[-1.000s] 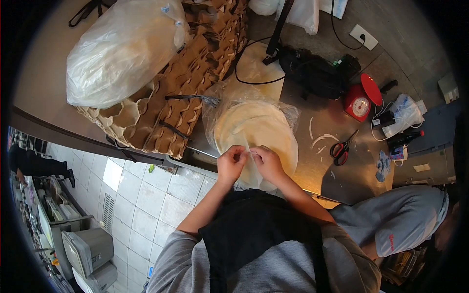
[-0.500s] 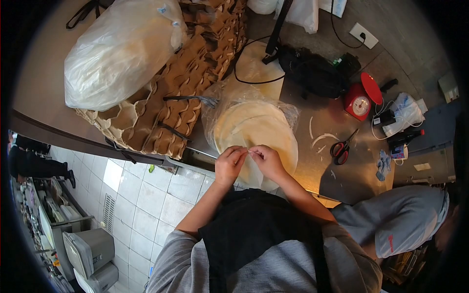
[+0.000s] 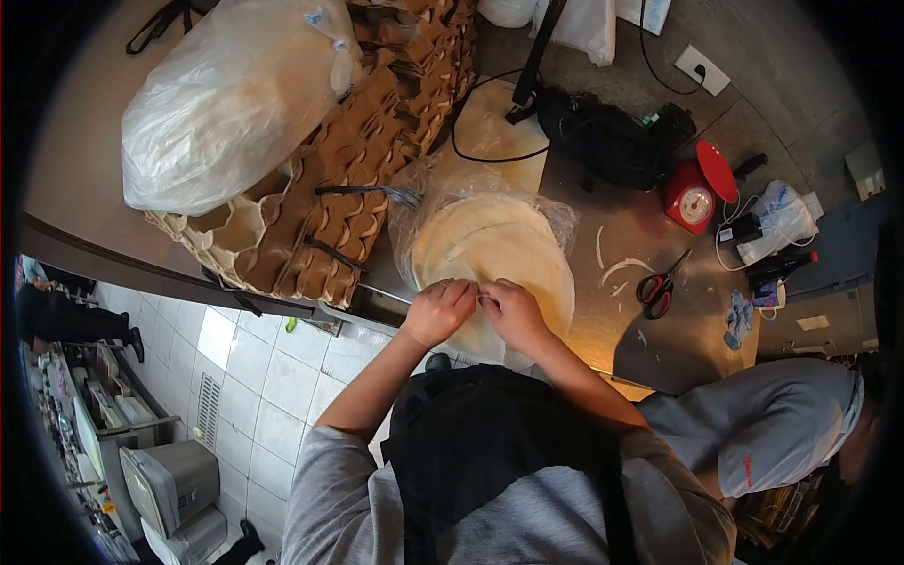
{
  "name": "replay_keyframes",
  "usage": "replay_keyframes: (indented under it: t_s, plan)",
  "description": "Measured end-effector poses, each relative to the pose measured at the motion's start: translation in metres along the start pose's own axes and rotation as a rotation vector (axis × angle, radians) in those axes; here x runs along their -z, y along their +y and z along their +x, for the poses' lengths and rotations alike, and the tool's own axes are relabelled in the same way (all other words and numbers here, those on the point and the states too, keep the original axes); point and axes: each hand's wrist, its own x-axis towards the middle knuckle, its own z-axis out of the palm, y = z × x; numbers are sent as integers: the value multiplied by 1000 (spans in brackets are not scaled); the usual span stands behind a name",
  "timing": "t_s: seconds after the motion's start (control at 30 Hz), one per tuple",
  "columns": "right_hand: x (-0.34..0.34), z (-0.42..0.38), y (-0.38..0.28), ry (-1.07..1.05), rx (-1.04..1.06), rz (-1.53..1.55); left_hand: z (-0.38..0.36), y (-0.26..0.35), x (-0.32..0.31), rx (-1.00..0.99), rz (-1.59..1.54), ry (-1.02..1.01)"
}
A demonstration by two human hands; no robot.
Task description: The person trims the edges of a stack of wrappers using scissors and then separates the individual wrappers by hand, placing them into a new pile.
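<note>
A stack of thin, pale round sheets (image 3: 527, 247) lies on an open clear plastic bag (image 3: 407, 221) on the metal counter. My left hand (image 3: 441, 311) and my right hand (image 3: 513, 315) meet over the stack's near part, fingertips pinched close together. Between them is the edge of a thin pale sheet (image 3: 482, 341) that hangs toward my apron. The fingers hide the exact spot where each hand grips it.
Left of the stack are brown egg trays (image 3: 353, 169) under a full plastic bag (image 3: 235, 104). To the right lie scissors (image 3: 656, 294), pale strips (image 3: 623, 266), a red scale (image 3: 695, 200) and a mug (image 3: 770, 294). A co-worker in grey (image 3: 782, 424) is at the right.
My left hand has turned, and its forearm has swung outward to the left. My right hand has barely moved. A dark shoe and leg now show at the bottom left.
</note>
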Motion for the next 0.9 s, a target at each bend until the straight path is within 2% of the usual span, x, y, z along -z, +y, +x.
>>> replay_keyframes:
  t_s: [0.23, 0.33, 0.43, 0.53, 0.63, 0.67, 0.77, 0.87, 0.9]
  plan:
    - [3, 4, -2, -2, -20, -5, 6, -9, -3, -63, -47, -31]
    - [1, 2, 4, -6, -16, -14, 6, -6, -3, 67, -86, -70]
    - [1, 1, 5, 7, -28, 8, 2, -2, -8, 347, -225, 117]
    - [1, 1, 6, 22, -65, 56, -6, 15, -14, 925, -559, 40]
    - [-1, 2, 6, 11, -90, 57, -15, 17, -25, 1295, -1031, 140]
    - [-2, 2, 7, 7, -93, 54, -15, 19, -24, 1271, -1134, 239]
    - [-7, 2, 10, -11, -92, 50, -8, 23, -16, 1252, -1096, 216]
    - [-12, 2, 10, 3, -66, 49, -6, 26, -19, 1204, -869, 66]
    - [-13, 2, 9, 16, -57, 49, -7, 26, -22, 1215, -912, 95]
